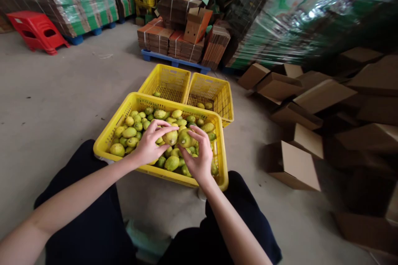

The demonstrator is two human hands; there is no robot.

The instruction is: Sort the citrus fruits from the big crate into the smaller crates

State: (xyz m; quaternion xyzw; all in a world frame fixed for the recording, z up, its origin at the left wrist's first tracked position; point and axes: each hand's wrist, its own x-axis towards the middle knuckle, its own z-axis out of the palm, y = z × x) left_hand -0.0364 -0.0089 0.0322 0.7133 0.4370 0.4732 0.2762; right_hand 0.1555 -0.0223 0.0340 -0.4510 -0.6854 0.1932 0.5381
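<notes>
Lemons [170, 137] were held singly — the left hand [149, 143] grasped one between thumb and fingers, the right hand [200, 157] another likewise — above the front yellow crate [222, 161]. Loose fruit [129, 132] lay in that crate, beneath both hands. Just beyond stood, side by side, a left rear crate [174, 75] containing one visible fruit and a right rear crate [223, 101] containing two. Farther back, a blue pallet [174, 61] carried stacked flattened cartons [154, 38].

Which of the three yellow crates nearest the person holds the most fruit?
The front crate, in the foreground: it is piled with fruit, while the back-left crate and back-right crate show only a few pieces.
</notes>
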